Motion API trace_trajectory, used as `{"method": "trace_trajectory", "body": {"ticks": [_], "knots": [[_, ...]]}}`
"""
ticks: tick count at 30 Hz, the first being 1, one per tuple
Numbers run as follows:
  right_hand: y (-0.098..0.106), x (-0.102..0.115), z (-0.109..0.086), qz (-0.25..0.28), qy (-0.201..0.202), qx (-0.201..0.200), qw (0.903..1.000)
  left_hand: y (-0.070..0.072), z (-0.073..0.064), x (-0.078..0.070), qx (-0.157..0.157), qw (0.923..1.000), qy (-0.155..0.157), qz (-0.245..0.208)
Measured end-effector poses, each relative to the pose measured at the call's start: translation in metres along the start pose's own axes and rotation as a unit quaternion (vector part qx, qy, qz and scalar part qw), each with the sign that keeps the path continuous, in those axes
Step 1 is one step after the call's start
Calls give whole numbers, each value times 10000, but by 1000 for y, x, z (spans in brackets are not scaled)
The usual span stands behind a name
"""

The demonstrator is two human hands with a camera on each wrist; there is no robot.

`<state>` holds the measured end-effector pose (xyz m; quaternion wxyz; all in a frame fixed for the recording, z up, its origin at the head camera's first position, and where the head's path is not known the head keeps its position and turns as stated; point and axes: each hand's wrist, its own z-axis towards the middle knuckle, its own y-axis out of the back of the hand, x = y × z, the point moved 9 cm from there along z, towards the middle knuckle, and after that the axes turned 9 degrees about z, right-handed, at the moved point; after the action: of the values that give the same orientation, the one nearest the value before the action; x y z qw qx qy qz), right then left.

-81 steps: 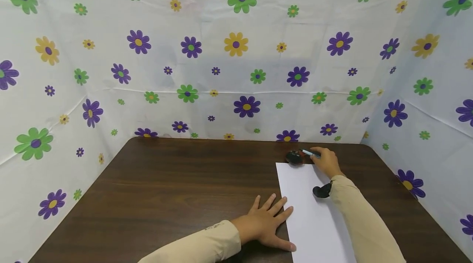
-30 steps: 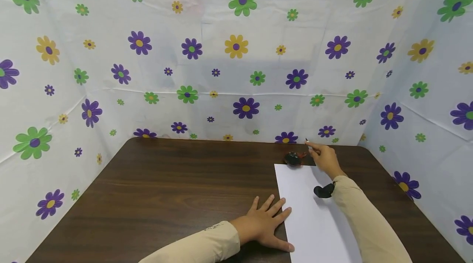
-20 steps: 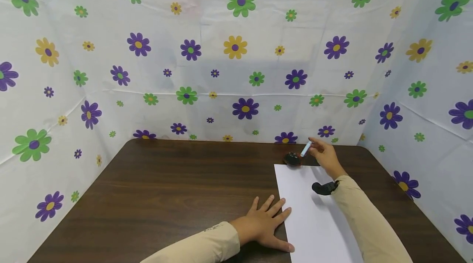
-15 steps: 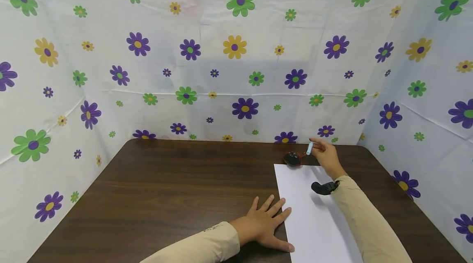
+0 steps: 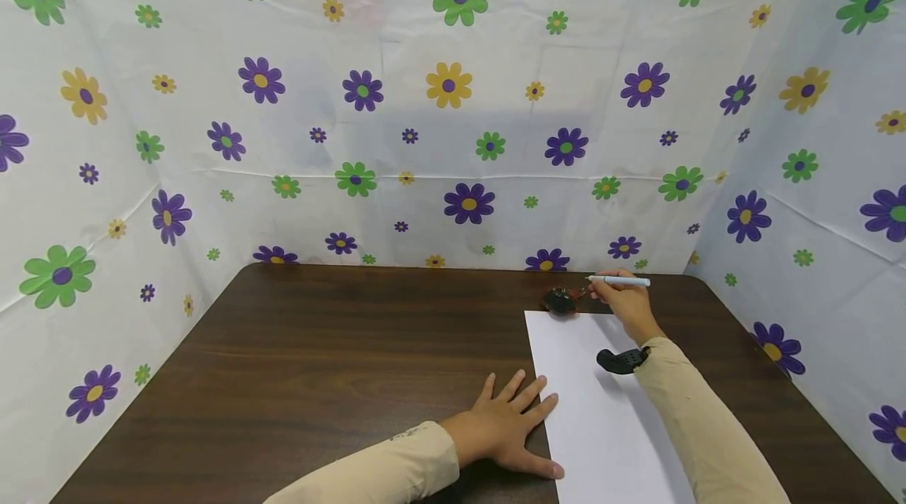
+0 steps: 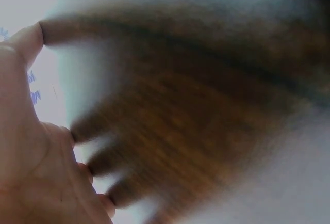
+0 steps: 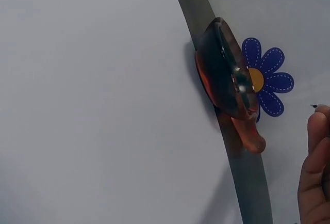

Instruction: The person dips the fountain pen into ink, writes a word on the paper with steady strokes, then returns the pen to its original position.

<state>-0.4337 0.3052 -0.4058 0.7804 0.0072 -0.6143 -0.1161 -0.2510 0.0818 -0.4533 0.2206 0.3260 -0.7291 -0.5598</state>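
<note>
My left hand (image 5: 504, 427) lies flat with fingers spread, fingertips on the left edge of a blank white paper sheet (image 5: 602, 425). In the left wrist view that palm fills the left side and the rest is blurred. My right hand (image 5: 626, 306) pinches a slim, light-blue pen (image 5: 628, 281) above the far end of the sheet. The pen lies nearly level, its dark tip to the left. Just left of those fingers sits a glossy dark, rounded object (image 7: 227, 72) with a stubby reddish-brown handle, at the sheet's far edge.
A dark brown wooden table (image 5: 318, 362) carries everything. Behind it and on both sides hangs a white flowered cloth (image 5: 396, 126). A black wrist device (image 5: 621, 362) on the right arm hangs over the sheet.
The pen has turned in my right hand's fingers, from slanting downward to nearly level with its long end to the right. My left hand stays in place on the sheet.
</note>
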Motion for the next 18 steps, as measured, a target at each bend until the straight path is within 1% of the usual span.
{"method": "trace_trajectory", "body": {"ticks": [3,6,9,12,18], "knots": [[-3,0,-2,93,185,290,9994,0,0,0,0,10000,-3,-11],[-5,-2,-2,181,264,438,9985,1,-1,0,-5,10000,1,-34],[-7,-5,-3,149,202,551,9982,2,-2,0,2,10000,10,-94],[-8,-8,-4,163,51,632,9979,3,-2,-1,8,9999,9,-155],[-14,-11,-4,288,-162,840,9959,1,0,1,2,10000,11,-54]]}}
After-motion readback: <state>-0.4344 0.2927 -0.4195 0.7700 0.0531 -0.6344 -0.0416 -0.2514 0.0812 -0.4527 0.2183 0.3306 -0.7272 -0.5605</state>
